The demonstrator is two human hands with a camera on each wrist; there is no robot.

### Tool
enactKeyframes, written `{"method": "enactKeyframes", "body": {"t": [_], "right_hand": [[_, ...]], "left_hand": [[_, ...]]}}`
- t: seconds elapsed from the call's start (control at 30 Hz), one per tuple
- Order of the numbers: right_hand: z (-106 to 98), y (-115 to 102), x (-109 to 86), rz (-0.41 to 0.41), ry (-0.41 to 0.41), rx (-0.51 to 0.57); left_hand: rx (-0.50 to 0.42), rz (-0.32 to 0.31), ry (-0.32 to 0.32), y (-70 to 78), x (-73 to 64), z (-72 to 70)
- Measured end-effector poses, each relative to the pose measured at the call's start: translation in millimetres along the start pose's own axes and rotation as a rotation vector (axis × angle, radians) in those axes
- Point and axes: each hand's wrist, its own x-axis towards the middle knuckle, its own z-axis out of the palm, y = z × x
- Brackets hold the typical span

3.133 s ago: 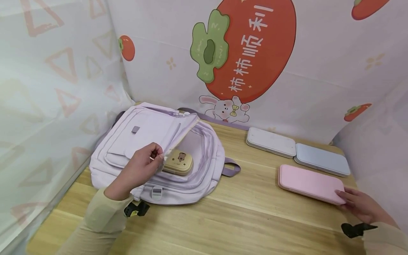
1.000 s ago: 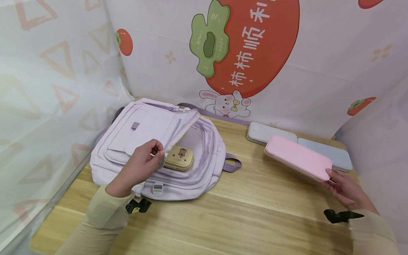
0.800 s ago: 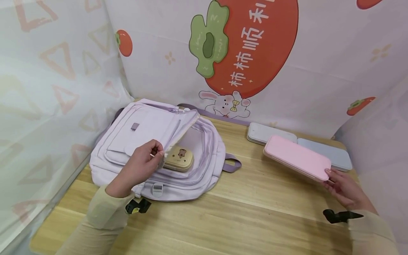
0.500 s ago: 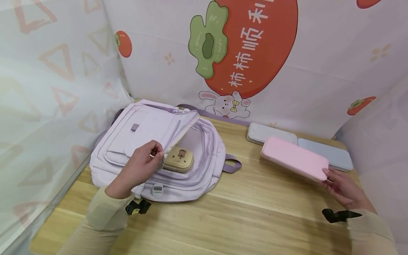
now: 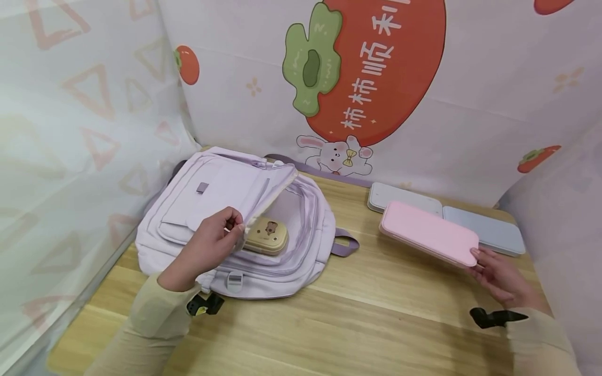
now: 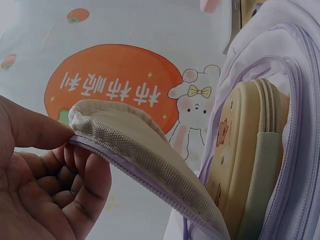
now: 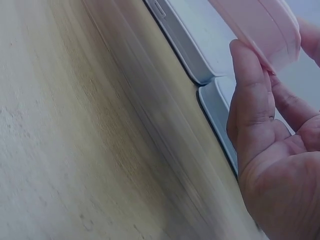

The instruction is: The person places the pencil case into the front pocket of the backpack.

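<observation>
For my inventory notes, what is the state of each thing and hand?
Backpack: lying on the table, unzipped
Flap: lifted
Yellow case: closed, inside the backpack
Pink case: closed, tilted, held above the table
White case: closed, on the table
Blue case: closed, on the table
Left hand: pinching the flap
Right hand: gripping pink case

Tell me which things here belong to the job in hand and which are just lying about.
Seemingly part of the job:
lavender backpack, held open by the left hand
pink case, held by the right hand
yellow case, inside the backpack

Apparently just lying about:
white case, on the table
blue case, on the table
</observation>
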Motion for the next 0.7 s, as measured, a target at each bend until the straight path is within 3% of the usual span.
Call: {"method": "enactKeyframes", "body": {"t": [0.17, 0.33, 0.7], "right_hand": [[3.7, 2.3, 2.2, 0.0, -0.028, 0.034], [9.3, 3.1, 3.3, 0.001, -0.004, 0.044], [16.9, 4.2, 9.0, -0.007, -0.001, -0.022]], "left_hand": [[-0.005, -0.007, -0.005, 0.7, 0.5, -0.1], [-0.007, -0.009, 0.001, 2.6, -0.1, -0.4], [-0.012, -0.018, 0.007, 4.0, -0.6, 0.4]]}}
